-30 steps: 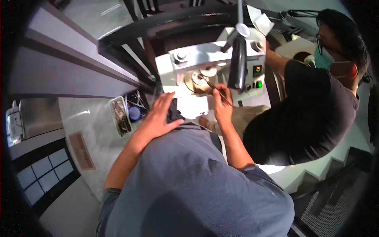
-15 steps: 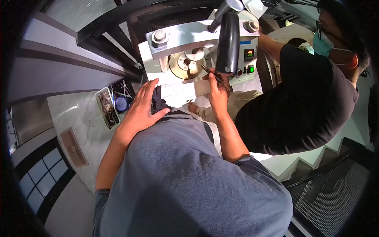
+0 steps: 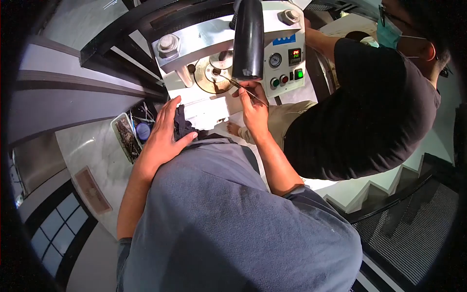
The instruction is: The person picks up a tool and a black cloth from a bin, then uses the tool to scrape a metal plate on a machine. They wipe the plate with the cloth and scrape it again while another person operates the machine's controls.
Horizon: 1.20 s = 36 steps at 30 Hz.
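My right hand [image 3: 254, 109] holds a thin dark pair of tweezers [image 3: 237, 85]. Their tips reach the middle of a round metal plate [image 3: 205, 83] on a benchtop press [image 3: 204, 36], close to a small dark hole there. Above my right hand hangs the press's black handle [image 3: 249, 44], which hides part of the machine. My left hand [image 3: 164, 136] lies with its fingers stretched and thumb apart, against a crumpled black cloth [image 3: 182, 121]. Beside the cloth is a brightly lit white surface [image 3: 206, 112] at the front of the press.
The control panel [image 3: 287, 63] has a gauge, lit digits and a green switch. A person in a black shirt [image 3: 360, 112] sits at right, one arm behind the press. A tray of dark scraps [image 3: 125, 138] and a blue round container [image 3: 143, 131] stand left.
My right hand has brought the tweezers' tips inward to the hole in the round plate. The view has shifted, so the gauge shows. My left hand keeps its place by the cloth.
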{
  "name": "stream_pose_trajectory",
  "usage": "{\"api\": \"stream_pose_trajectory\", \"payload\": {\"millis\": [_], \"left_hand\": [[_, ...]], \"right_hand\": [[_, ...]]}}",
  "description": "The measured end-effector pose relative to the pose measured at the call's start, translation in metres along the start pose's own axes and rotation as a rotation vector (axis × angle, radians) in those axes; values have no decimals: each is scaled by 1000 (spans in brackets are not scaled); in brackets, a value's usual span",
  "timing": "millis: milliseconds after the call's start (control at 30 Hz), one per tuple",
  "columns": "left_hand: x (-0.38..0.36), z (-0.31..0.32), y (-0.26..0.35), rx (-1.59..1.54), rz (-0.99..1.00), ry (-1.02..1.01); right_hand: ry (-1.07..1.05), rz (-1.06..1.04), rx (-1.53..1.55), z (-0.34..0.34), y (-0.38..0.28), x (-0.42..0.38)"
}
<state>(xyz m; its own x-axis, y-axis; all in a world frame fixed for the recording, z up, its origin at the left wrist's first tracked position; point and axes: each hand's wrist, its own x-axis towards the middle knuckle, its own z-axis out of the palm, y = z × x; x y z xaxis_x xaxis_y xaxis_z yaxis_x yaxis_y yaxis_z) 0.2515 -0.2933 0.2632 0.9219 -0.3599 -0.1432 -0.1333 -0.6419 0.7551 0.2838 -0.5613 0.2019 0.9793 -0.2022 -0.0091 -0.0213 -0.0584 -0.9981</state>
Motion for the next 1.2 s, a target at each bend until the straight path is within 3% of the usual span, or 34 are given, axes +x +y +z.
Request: {"api": "stream_pose_trajectory", "payload": {"millis": [1200], "left_hand": [[-1, 1, 5, -22, -26, 16]], "right_hand": [[-27, 5, -15, -4, -2, -3]]}}
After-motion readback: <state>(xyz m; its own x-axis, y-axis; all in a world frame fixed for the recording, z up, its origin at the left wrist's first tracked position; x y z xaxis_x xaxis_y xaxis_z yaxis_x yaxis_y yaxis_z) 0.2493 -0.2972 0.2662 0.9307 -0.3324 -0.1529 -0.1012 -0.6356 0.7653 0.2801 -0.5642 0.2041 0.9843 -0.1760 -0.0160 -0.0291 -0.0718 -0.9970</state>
